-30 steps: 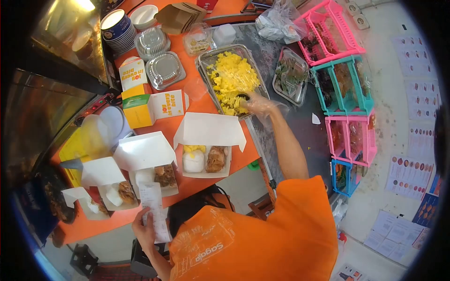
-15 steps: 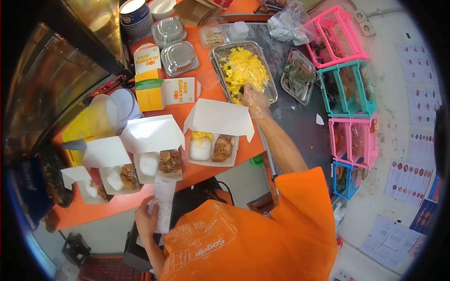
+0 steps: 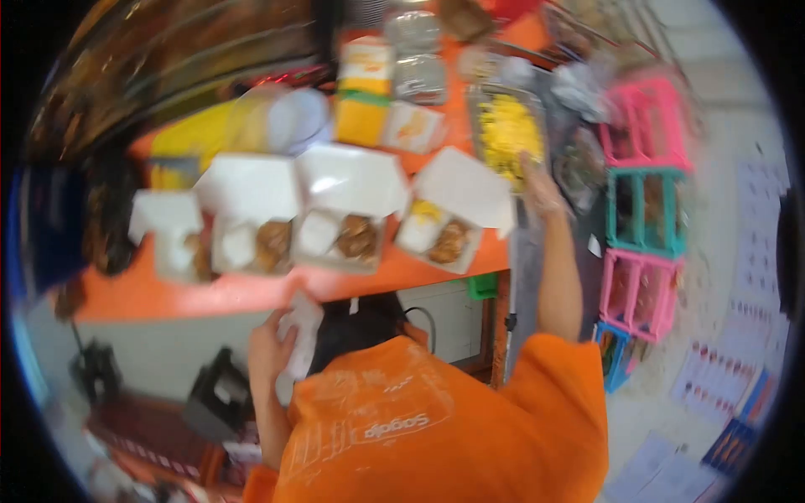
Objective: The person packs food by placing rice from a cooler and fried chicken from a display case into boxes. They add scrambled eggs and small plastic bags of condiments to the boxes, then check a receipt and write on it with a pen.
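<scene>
Four open white boxes sit in a row on the orange tabletop, each holding a white mound and a brown fried piece. The rightmost box also has yellow bits. The gloved right hand is at the near end of the metal tray of yellow food, but it is too blurred to tell how its fingers are set. The left hand has its fingers clasped on a paper receipt below the tabletop's edge.

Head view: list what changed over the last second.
The right hand drew back from inside the yellow food tray to its near edge; blur hides whether it holds anything. The left hand kept gripping the paper slip. The open boxes stayed put.
</scene>
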`<control>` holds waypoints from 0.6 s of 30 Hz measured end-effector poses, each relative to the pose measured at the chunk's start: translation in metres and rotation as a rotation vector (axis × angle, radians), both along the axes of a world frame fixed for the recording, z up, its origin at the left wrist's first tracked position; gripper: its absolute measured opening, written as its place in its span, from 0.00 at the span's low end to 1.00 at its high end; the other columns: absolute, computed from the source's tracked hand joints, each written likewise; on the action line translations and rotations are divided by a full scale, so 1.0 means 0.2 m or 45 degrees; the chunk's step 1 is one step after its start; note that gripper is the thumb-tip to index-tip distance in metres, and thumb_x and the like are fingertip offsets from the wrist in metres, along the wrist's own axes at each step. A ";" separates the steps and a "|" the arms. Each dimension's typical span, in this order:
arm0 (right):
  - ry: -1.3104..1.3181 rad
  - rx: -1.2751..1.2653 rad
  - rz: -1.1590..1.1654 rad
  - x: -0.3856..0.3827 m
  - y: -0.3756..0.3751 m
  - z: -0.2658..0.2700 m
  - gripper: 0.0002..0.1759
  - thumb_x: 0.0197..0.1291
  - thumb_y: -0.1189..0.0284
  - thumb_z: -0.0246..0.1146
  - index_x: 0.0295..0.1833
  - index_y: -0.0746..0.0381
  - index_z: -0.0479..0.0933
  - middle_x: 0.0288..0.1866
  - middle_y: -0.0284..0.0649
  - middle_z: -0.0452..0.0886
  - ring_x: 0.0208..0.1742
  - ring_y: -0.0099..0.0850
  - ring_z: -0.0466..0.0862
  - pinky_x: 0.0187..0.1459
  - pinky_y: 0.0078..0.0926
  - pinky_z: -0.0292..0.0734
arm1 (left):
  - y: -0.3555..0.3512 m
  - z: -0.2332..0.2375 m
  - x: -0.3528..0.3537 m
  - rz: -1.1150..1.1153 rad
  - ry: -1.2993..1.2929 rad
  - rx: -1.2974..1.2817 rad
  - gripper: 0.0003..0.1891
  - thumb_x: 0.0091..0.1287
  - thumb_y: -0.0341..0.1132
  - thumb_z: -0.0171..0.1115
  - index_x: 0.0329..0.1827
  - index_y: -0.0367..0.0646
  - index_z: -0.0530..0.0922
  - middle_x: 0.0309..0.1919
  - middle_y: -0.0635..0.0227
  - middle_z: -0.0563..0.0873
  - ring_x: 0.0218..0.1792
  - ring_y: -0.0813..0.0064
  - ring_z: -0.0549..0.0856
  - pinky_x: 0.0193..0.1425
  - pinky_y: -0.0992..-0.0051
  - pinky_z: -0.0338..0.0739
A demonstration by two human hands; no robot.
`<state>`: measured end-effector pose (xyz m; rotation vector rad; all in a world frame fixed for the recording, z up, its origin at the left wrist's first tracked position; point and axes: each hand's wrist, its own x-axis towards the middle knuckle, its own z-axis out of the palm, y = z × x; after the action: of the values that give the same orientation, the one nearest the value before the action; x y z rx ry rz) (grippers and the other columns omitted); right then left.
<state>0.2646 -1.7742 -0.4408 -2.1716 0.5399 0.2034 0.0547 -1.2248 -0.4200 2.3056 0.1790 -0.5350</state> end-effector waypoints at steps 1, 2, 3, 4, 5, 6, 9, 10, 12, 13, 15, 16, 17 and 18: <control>0.198 0.256 -0.021 -0.02 0.15 0.08 0.42 0.70 0.37 0.50 0.63 0.68 0.74 0.54 0.44 0.83 0.53 0.34 0.84 0.52 0.35 0.80 | 0.01 0.01 -0.01 0.004 0.004 0.013 0.19 0.61 0.36 0.67 0.57 0.49 0.82 0.41 0.44 0.87 0.43 0.43 0.86 0.47 0.56 0.80; 0.192 0.254 0.073 -0.08 0.32 0.09 0.40 0.69 0.39 0.52 0.63 0.67 0.75 0.53 0.43 0.83 0.52 0.34 0.84 0.51 0.36 0.80 | 0.03 0.02 -0.03 0.037 0.062 0.008 0.19 0.61 0.36 0.67 0.56 0.49 0.82 0.39 0.44 0.87 0.43 0.43 0.86 0.47 0.56 0.80; 0.183 0.254 0.166 -0.14 0.48 0.10 0.38 0.69 0.41 0.54 0.62 0.67 0.75 0.51 0.43 0.84 0.51 0.35 0.84 0.51 0.36 0.79 | 0.05 0.01 -0.02 0.045 0.099 -0.019 0.18 0.61 0.37 0.67 0.56 0.50 0.82 0.38 0.44 0.87 0.43 0.44 0.86 0.47 0.55 0.80; 0.167 0.169 0.261 -0.21 0.69 0.12 0.36 0.68 0.43 0.56 0.63 0.66 0.73 0.49 0.46 0.84 0.49 0.39 0.84 0.51 0.39 0.79 | 0.08 -0.01 -0.04 0.064 0.103 -0.017 0.18 0.61 0.37 0.67 0.56 0.50 0.82 0.38 0.44 0.87 0.43 0.44 0.86 0.47 0.55 0.80; 0.111 -0.004 0.372 -0.29 0.91 0.11 0.35 0.68 0.44 0.57 0.63 0.65 0.71 0.46 0.48 0.84 0.47 0.43 0.85 0.50 0.42 0.79 | 0.10 -0.04 -0.06 0.057 0.098 -0.007 0.18 0.61 0.37 0.68 0.55 0.50 0.82 0.37 0.45 0.87 0.42 0.44 0.86 0.47 0.55 0.80; 0.038 -0.235 0.482 -0.39 1.11 0.07 0.34 0.67 0.46 0.59 0.64 0.64 0.70 0.43 0.51 0.84 0.45 0.46 0.85 0.49 0.45 0.79 | 0.11 -0.06 -0.08 0.050 0.085 0.002 0.18 0.61 0.38 0.68 0.55 0.50 0.82 0.37 0.45 0.87 0.41 0.44 0.86 0.46 0.55 0.80; 0.412 -0.355 0.524 -0.51 1.67 0.08 0.34 0.65 0.53 0.64 0.67 0.62 0.63 0.41 0.54 0.83 0.46 0.52 0.84 0.51 0.51 0.77 | 0.18 -0.07 -0.12 0.078 0.102 -0.022 0.17 0.62 0.38 0.68 0.54 0.50 0.83 0.36 0.45 0.87 0.41 0.45 0.87 0.46 0.55 0.81; 0.348 -0.411 0.666 -0.53 1.74 0.03 0.37 0.62 0.53 0.67 0.67 0.63 0.62 0.41 0.54 0.83 0.46 0.54 0.84 0.51 0.52 0.77 | 0.19 -0.07 -0.14 0.088 0.112 -0.028 0.17 0.62 0.38 0.68 0.54 0.50 0.83 0.36 0.45 0.87 0.41 0.45 0.87 0.46 0.55 0.81; 0.276 -0.356 0.681 -0.56 1.78 0.00 0.37 0.61 0.57 0.69 0.67 0.63 0.62 0.42 0.55 0.83 0.47 0.54 0.84 0.50 0.52 0.78 | 0.24 -0.09 -0.16 0.125 0.117 -0.046 0.17 0.63 0.38 0.68 0.55 0.49 0.82 0.36 0.45 0.87 0.41 0.45 0.87 0.46 0.56 0.81; 0.194 -0.297 0.690 -0.56 1.79 0.02 0.38 0.59 0.60 0.71 0.67 0.63 0.61 0.44 0.55 0.84 0.48 0.55 0.84 0.49 0.52 0.78 | 0.27 -0.10 -0.16 0.126 0.115 -0.050 0.17 0.63 0.38 0.68 0.55 0.49 0.82 0.36 0.45 0.87 0.41 0.45 0.87 0.46 0.56 0.81; 0.017 -0.258 0.658 -0.56 1.69 0.06 0.37 0.59 0.63 0.71 0.68 0.64 0.60 0.44 0.54 0.84 0.46 0.52 0.85 0.48 0.48 0.79 | 0.32 -0.13 -0.21 0.186 0.193 -0.083 0.17 0.63 0.37 0.67 0.55 0.47 0.82 0.38 0.43 0.87 0.42 0.44 0.86 0.46 0.57 0.81; -0.160 -0.222 0.617 -0.56 1.61 0.09 0.37 0.58 0.67 0.71 0.68 0.64 0.60 0.44 0.53 0.84 0.45 0.48 0.86 0.46 0.44 0.80 | 0.36 -0.22 -0.27 0.191 0.118 -0.120 0.17 0.63 0.36 0.66 0.55 0.46 0.82 0.39 0.44 0.87 0.43 0.45 0.87 0.46 0.58 0.81; -0.137 -0.104 0.489 -0.55 1.50 0.08 0.31 0.61 0.71 0.68 0.65 0.67 0.62 0.43 0.50 0.83 0.40 0.39 0.85 0.44 0.36 0.80 | 0.39 -0.32 -0.33 0.187 0.034 -0.169 0.17 0.64 0.35 0.66 0.55 0.44 0.82 0.40 0.44 0.87 0.43 0.46 0.87 0.46 0.58 0.81; -0.347 -0.102 0.325 -0.51 1.35 0.07 0.28 0.63 0.70 0.67 0.64 0.68 0.64 0.42 0.48 0.82 0.37 0.36 0.84 0.42 0.35 0.79 | 0.43 -0.37 -0.37 0.220 0.082 -0.208 0.17 0.63 0.33 0.65 0.55 0.43 0.82 0.39 0.46 0.87 0.40 0.51 0.88 0.44 0.60 0.81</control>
<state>0.1623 -1.5035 -0.4278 -2.2957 0.1176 0.0213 -0.0196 -1.1393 -0.4935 2.0924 0.3489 -0.5158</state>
